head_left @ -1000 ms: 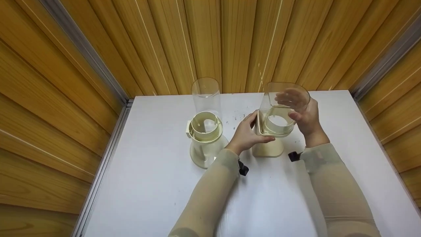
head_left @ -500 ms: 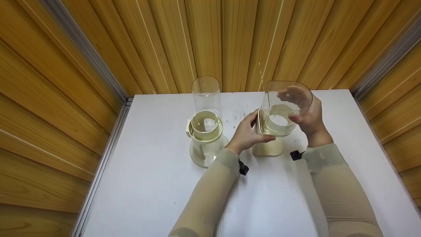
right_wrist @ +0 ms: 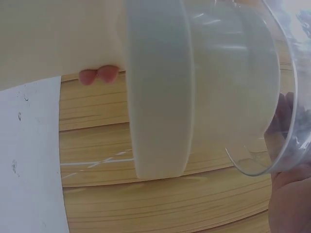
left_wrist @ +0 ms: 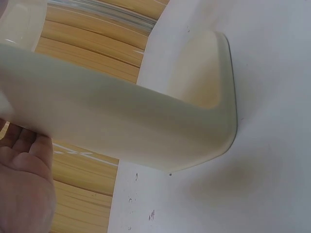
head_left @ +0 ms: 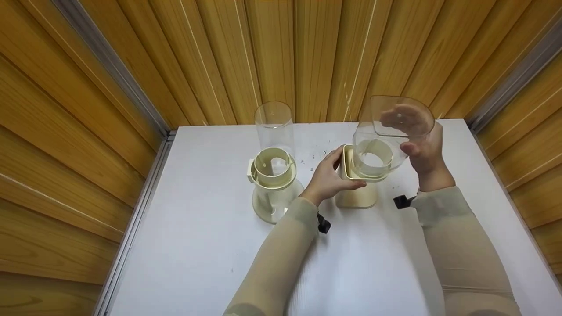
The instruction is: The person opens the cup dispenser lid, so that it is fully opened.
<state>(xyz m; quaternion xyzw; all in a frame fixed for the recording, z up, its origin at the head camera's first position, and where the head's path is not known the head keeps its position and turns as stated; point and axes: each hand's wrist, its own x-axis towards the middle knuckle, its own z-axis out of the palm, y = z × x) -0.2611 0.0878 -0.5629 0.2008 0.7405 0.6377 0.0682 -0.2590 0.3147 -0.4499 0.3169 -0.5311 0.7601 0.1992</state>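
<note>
My left hand (head_left: 329, 177) grips the upper part of a cream plastic stand (head_left: 358, 199), which stands upright on a flat foot. On top of the stand is a round ring (right_wrist: 233, 77). My right hand (head_left: 426, 153) holds a clear plastic tube (head_left: 366, 120), fingers on its far side and thumb on the near side. The tube is tilted to the right, its lower rim at the ring's upper end. Whether it touches the ring I cannot tell. In the left wrist view the stand's L-shaped foot (left_wrist: 223, 107) rests on the table.
Left of my hands stands a second cream stand (head_left: 276, 206) with a round ring; another clear tube (head_left: 275, 131) rises behind its ring. Dark specks mark the white table (head_left: 189, 228). Wood-patterned panels (head_left: 316, 52) enclose the back and sides.
My right hand has moved up and to the right with the clear tube, raising it off the stand's ring. My left hand has kept its grip in place.
</note>
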